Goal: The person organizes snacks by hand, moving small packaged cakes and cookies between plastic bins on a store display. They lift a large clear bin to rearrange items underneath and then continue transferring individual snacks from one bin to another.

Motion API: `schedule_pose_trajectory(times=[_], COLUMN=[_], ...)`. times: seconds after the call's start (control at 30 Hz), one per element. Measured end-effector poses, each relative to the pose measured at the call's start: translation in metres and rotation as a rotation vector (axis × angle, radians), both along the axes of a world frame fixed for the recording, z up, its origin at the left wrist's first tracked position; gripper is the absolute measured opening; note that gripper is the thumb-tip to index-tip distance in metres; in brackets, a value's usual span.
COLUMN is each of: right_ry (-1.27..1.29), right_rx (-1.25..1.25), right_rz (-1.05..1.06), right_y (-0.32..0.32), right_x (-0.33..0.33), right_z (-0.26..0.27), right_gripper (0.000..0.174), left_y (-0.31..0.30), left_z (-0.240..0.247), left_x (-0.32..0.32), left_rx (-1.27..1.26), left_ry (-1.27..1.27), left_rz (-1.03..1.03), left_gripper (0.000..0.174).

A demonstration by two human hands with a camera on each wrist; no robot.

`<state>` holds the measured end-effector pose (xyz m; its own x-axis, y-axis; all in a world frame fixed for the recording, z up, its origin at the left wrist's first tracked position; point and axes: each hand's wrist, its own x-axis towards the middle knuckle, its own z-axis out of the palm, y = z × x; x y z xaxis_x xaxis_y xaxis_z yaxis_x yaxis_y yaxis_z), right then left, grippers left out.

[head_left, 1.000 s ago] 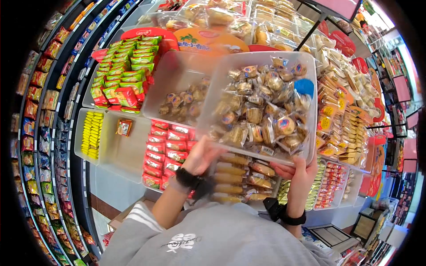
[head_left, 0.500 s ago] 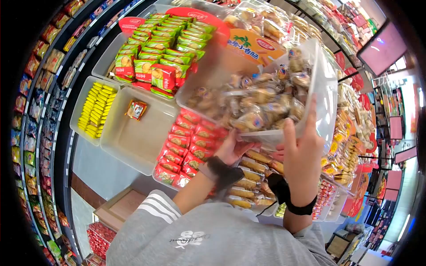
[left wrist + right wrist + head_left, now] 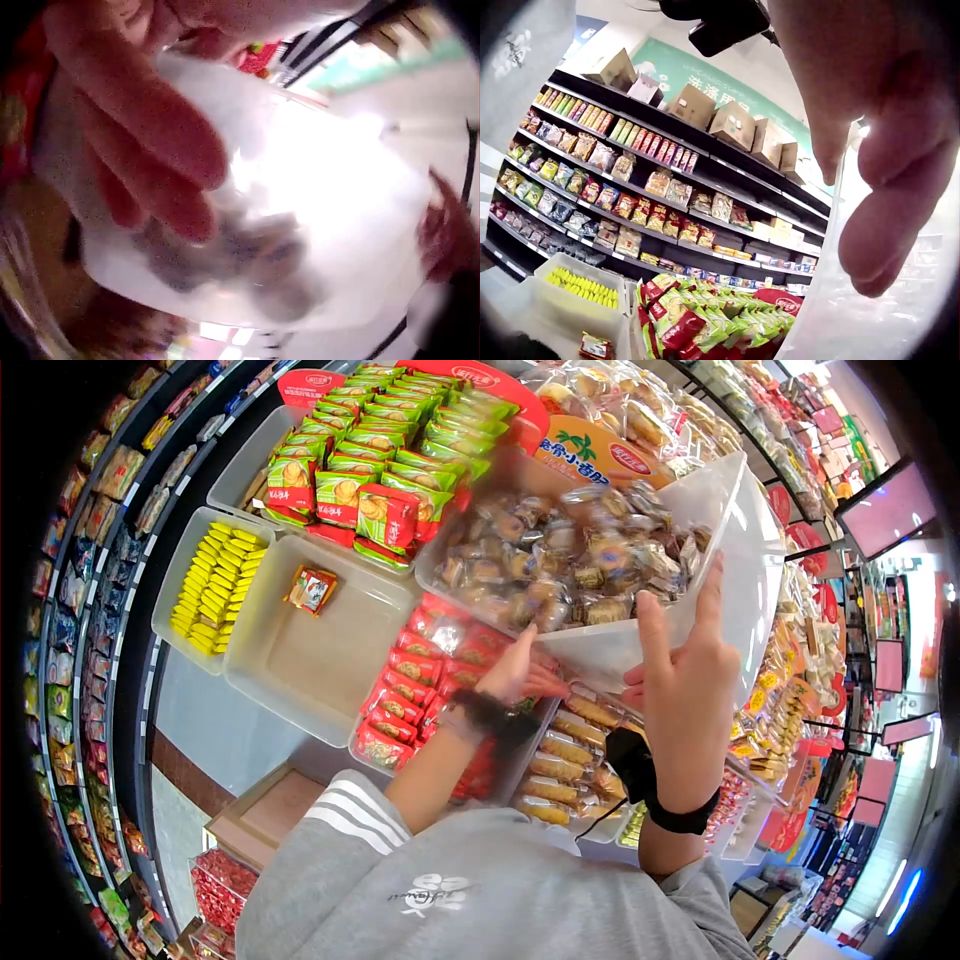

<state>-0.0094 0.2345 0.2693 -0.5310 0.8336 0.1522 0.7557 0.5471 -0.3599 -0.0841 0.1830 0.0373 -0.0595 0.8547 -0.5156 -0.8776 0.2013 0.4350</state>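
A translucent plastic tub (image 3: 755, 550) is tilted away from me, and wrapped round snacks (image 3: 590, 550) lie heaped at its far left side, blurred. My right hand (image 3: 690, 705) grips the tub's right wall, thumb and fingers on either side of it in the right wrist view. Below the near left corner, my left hand (image 3: 515, 675) has its fingers extended along the tub. In the left wrist view those fingers (image 3: 161, 161) lie straight across the cloudy plastic, with dark snacks showing through. The bin under the tub is mostly hidden.
Green-and-red snack packets (image 3: 375, 470) fill a bin at the left. Nearer stand a bin of yellow packets (image 3: 215, 590) and a bin (image 3: 320, 680) holding one small packet (image 3: 311, 590). Red packets (image 3: 400, 690) and long wrapped pastries (image 3: 565, 760) lie under my arms. Tall shelves (image 3: 110, 610) run along the left.
The tub has tipped from nearly level to steeply tilted, and its snacks have slid left and away. My right hand has risen along the wall; the left hand's fingers have straightened.
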Motion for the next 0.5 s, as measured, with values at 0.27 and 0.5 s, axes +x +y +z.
schedule_pose_trajectory(times=[0.27, 0.5], right_ry=[-0.003, 0.016], right_rx=[0.087, -0.070], right_rz=[0.103, 0.035], right_y=[-0.005, -0.006], right_x=[-0.024, -0.030], right_z=[-0.014, -0.009], right_gripper=[0.068, 0.073], left_y=[-0.040, -0.048], left_z=[-0.009, 0.011], left_x=[-0.026, -0.033], left_rx=[-0.942, -0.659], left_ry=[1.925, 1.801], left_rz=[0.025, 0.301], left_gripper=[0.058, 0.057])
